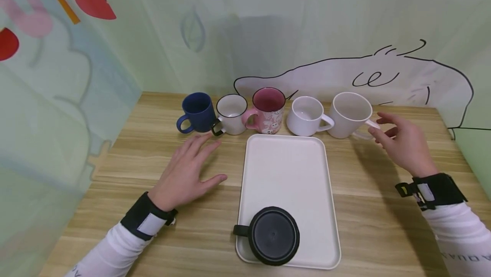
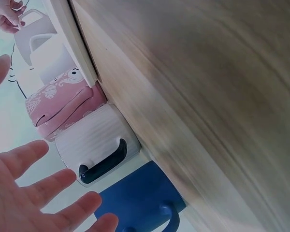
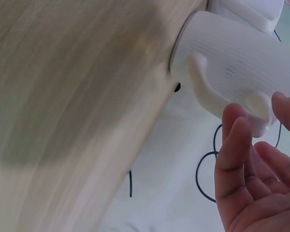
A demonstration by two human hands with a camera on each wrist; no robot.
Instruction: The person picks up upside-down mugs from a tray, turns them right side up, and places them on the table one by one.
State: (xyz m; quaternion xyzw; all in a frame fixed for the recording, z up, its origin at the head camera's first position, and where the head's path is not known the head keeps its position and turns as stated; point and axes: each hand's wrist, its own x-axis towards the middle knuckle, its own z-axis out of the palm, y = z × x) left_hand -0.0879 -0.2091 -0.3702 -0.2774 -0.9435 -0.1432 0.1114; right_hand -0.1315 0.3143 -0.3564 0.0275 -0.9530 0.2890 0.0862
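Along the back edge stand a blue mug (image 1: 198,113), a white mug with a black handle (image 1: 232,115), a pink mug (image 1: 268,111), a low white cup (image 1: 305,116) and a tall white ribbed mug (image 1: 349,115). My right hand (image 1: 406,142) is at the ribbed mug's handle (image 3: 210,99), thumb and fingers apart on either side of it; whether they touch it I cannot tell. Fingers spread, my left hand (image 1: 184,174) hovers in front of the blue mug and the black-handled one, holding nothing. A black mug (image 1: 273,236) sits upside down on a white tray (image 1: 287,174).
The tray lies on the wooden table (image 1: 192,238) between my hands, its far end close to the row of mugs. A printed cloth (image 1: 287,25) hangs directly behind the row and also along the left side.
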